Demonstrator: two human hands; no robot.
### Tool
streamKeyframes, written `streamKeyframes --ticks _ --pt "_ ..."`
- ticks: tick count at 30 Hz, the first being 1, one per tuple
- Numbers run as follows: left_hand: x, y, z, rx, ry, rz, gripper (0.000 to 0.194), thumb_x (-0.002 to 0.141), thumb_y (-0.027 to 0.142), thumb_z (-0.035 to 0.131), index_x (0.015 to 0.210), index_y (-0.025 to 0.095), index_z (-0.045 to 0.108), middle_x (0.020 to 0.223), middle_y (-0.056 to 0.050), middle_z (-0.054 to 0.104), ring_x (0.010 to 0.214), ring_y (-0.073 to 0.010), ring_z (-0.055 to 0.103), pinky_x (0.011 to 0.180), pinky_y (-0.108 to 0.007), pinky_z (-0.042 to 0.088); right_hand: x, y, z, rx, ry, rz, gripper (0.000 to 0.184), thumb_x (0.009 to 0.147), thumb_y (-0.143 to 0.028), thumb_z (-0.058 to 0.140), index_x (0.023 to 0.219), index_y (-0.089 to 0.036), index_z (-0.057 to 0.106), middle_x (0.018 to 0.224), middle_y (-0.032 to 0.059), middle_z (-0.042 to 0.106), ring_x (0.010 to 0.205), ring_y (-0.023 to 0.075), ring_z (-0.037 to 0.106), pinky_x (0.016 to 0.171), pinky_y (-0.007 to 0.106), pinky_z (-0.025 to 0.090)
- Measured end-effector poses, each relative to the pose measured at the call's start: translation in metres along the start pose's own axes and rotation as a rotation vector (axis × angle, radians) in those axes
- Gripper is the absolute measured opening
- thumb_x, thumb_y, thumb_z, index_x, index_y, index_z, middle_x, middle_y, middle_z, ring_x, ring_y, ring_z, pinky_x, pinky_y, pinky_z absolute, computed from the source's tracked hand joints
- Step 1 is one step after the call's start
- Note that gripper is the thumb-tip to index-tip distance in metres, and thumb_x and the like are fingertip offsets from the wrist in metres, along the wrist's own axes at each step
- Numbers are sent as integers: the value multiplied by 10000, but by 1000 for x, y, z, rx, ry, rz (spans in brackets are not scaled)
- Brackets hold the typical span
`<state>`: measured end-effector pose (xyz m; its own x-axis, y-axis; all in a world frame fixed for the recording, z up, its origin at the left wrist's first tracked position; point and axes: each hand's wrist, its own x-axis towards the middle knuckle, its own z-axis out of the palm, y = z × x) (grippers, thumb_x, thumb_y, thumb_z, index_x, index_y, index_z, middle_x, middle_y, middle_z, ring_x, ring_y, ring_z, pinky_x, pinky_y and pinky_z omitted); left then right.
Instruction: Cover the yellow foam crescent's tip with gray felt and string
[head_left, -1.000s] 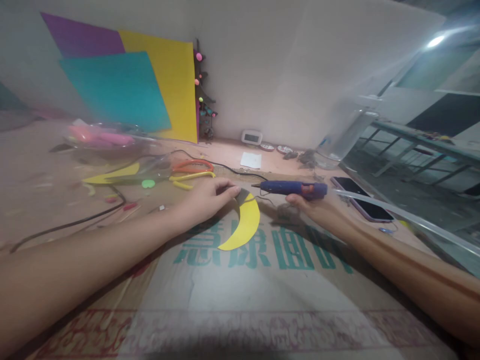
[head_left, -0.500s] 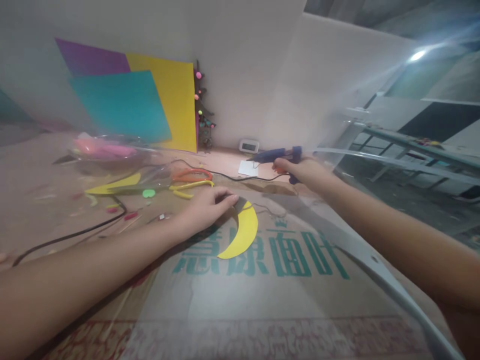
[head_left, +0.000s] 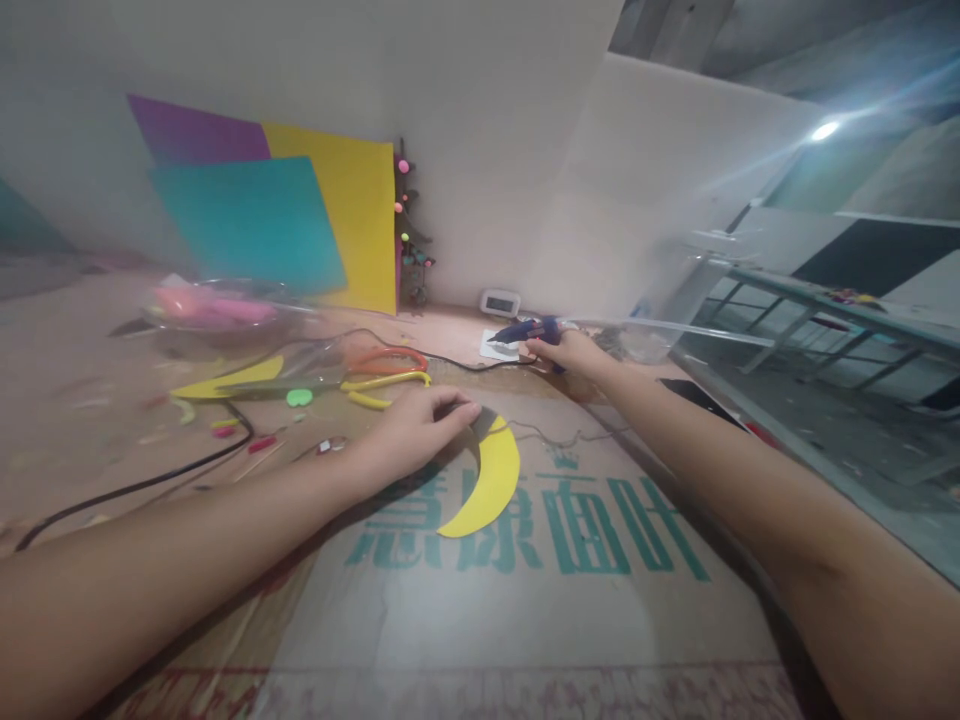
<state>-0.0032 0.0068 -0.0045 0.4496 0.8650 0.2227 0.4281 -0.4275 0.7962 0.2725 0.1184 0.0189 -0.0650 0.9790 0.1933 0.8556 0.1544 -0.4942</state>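
Against the back wall (head_left: pixel 487 200), purple sheet (head_left: pixel 196 132), teal sheet (head_left: pixel 244 225) and yellow sheet (head_left: pixel 364 215) stand overlapping, teal frontmost; dark branch (head_left: pixel 413 262) with small bright balls just beside the yellow edge. Small white unit (head_left: pixel 500 303), grey-screened, at the wall's foot; off left, clear dish (head_left: pixel 156 320) of pink pieces (head_left: pixel 232 308). Far right, long table (head_left: pixel 862 305), bright lamp (head_left: pixel 824 131) above.

The head-worn camera faces forward and down at close range. Its field spans the tabletop (head_left: pixel 75 440) to the wall (head_left: pixel 480 150).
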Motion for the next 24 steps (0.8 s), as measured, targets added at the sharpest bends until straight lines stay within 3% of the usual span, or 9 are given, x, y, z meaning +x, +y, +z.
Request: streamKeyframes --ticks 3,7,10,14,16,20,24 --pt "-1 1 0 -10 -2 -2 362 898 471 465 843 163 647 661 2 598 592 -145 527 518 -234 352 -9 5 -10 -66 -18 -43 509 822 -524 615 1123 -117 667 1086 138 716 971 265 657 822 326 481" --pt "-2 2 0 -30 -6 -5 365 900 480 462 858 168 647 635 7 587 574 -145 531 502 -231 347 -32 11 -19 -164 35 -66 680 824 -560 594 1312 -87 557 1351 216 561 1218 346 542 979 408 414" --pt "-2 1 1 -44 -22 -16 370 906 482 452 863 169 644 603 16 574 538 -139 517 485 -230 340 -53 3 -24 -222 57 -132 557 865 -474 572 1289 -113 588 1343 191 578 1235 343 530 1013 427 384" --pt "-2 3 0 -12 -3 -11 372 902 480 463 848 170 661 643 6 604 573 -143 527 498 -231 338 -85 -29 -25 -143 75 -266 354 922 -390 494 1111 -168 696 1139 114 703 1047 267 627 914 397 456" --pt "-2 4 -1 13 11 -11 369 901 471 466 846 168 668 666 0 612 589 -145 527 506 -233 339 -101 -48 -20 3 55 -261 305 903 -371 522 1041 -169 705 1029 96 723 873 219 647 777 350 504" --pt "-3 7 -1 24 20 0 377 903 467 460 862 163 677 707 -10 626 601 -141 523 518 -236 353 -127 -67 -4 427 -174 -153 362 879 -412 561 1176 -210 602 1162 86 673 553 96 562 498 256 484" --pt "-3 7 0 12 13 -29 381 898 474 462 868 158 673 650 -2 607 572 -138 519 496 -231 349 -136 -66 8 602 -300 -66 410 851 -359 608 1235 -241 531 1195 78 648 455 42 500 421 215 444"
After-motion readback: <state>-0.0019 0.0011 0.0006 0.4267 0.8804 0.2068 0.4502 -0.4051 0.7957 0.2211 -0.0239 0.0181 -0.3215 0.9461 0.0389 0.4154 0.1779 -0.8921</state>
